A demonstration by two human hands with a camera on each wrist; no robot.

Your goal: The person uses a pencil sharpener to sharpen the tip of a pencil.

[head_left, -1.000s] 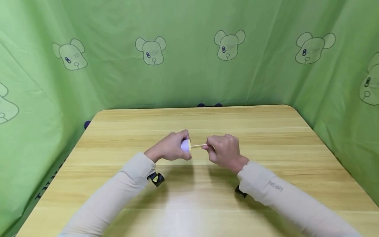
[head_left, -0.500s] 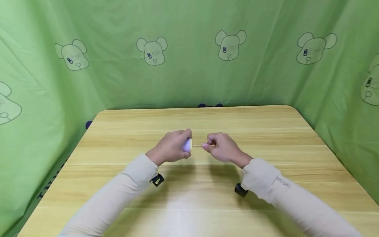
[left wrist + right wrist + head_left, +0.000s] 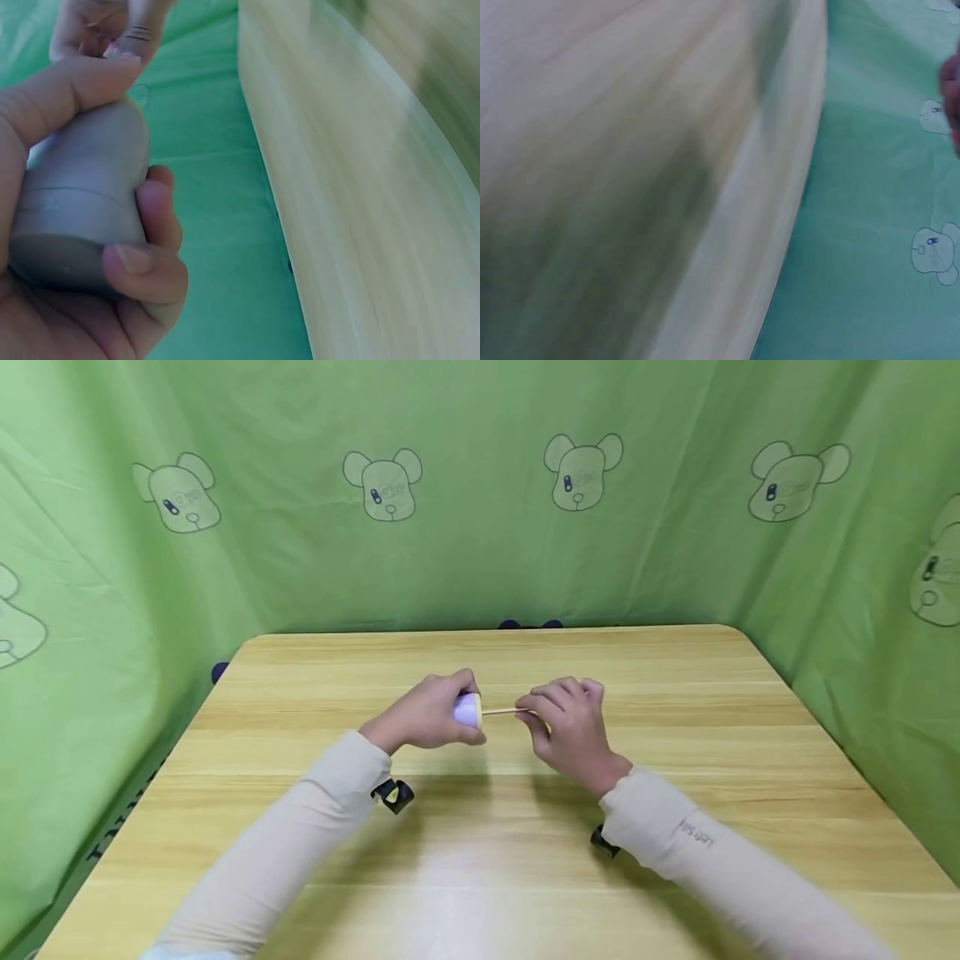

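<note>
Above the table, my left hand (image 3: 427,710) grips a small lavender cylinder (image 3: 467,710) with a pale yellow rim facing right. In the left wrist view the same cylinder (image 3: 90,172) shows a seam and a dark rounded base, with fingers and thumb wrapped round it. A thin, light stick (image 3: 498,712) runs from the yellow end toward my right hand (image 3: 570,722), whose thumb and fingertips pinch its other end. Its kind cannot be told. At the top of the left wrist view, the right hand (image 3: 109,30) appears close beyond the left thumb.
A light wood-grain table (image 3: 450,860) lies beneath both hands. Green curtains (image 3: 480,568) printed with bear heads hang behind it and on both sides. Black wrist straps (image 3: 393,795) show below the sleeves.
The right hand has turned on the stick: its curled fingers are now extended further and raised. Both hands have shifted slightly up in the head view. The left hand keeps its hold.
</note>
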